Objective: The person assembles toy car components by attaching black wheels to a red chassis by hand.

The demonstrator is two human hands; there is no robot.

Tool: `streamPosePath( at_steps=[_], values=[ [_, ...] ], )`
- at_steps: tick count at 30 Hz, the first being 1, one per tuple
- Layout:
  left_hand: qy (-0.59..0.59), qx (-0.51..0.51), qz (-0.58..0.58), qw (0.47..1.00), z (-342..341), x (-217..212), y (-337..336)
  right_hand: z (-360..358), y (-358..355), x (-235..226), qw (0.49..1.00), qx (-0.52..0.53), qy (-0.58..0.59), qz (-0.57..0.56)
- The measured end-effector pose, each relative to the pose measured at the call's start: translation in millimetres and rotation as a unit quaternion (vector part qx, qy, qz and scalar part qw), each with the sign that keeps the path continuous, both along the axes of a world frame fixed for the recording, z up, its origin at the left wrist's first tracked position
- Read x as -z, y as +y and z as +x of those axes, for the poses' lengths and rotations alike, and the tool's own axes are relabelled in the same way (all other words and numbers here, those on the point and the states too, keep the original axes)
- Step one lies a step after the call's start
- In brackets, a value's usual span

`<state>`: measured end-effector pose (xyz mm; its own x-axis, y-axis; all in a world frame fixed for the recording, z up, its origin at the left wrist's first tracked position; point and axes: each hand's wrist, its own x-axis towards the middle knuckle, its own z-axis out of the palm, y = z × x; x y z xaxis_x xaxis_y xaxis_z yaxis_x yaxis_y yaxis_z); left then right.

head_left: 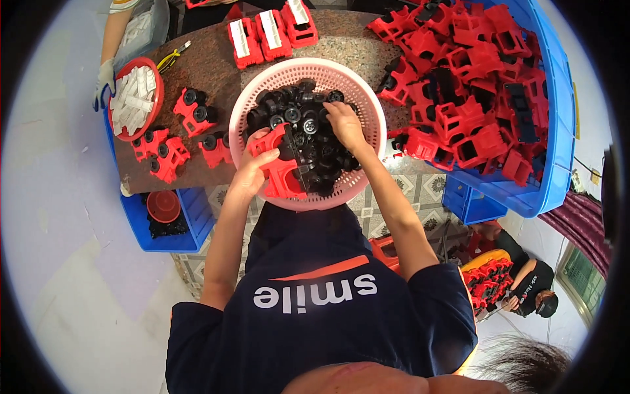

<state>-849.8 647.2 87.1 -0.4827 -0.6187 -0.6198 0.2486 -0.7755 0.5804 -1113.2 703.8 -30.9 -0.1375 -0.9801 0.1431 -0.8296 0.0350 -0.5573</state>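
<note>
A pink perforated basket [375, 131] heaped with black toy wheels [321, 154] stands in front of me at the table's edge. My left hand [251, 167] is closed round a red toy car body [283, 172] with a black underside, tilted over the basket's near left part. My right hand [346, 126] reaches into the basket from the right. Its fingers are bent together among the wheels, closed on what looks like a black wheel; the fingertips are partly hidden.
Several red car bodies with black wheels [195, 111] lie left of the basket. A red bowl of white parts [157, 98], yellow-handled pliers [169, 60] and a co-worker's gloved hand [105, 82] are at the far left. A blue bin [558, 131] of red bodies stands right. Another person [533, 282] sits behind.
</note>
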Motion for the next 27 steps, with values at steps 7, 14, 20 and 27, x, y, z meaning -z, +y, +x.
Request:
streamPosePath(
  at_steps=[7, 14, 20, 27],
  values=[
    [-0.033, -0.019, -0.04, 0.998, 12.8, -22.0, 4.4, 16.0, -0.6, 5.0, 0.989, 0.008, 0.144, 0.044],
    [-0.084, -0.008, -0.107, 0.991, 16.0, -32.4, 2.5, 58.2, 12.6, -156.2, 0.786, 0.094, -0.61, 0.028],
    [-0.062, 0.026, -0.122, 0.99, 14.8, -47.1, 7.6, 91.9, 24.7, -165.8, 0.808, 0.064, -0.583, 0.062],
    [0.004, 0.12, -0.05, 0.992, 41.9, -36.5, 21.2, 104.2, 54.4, -158.8, 0.752, 0.01, -0.633, 0.186]
  ],
)
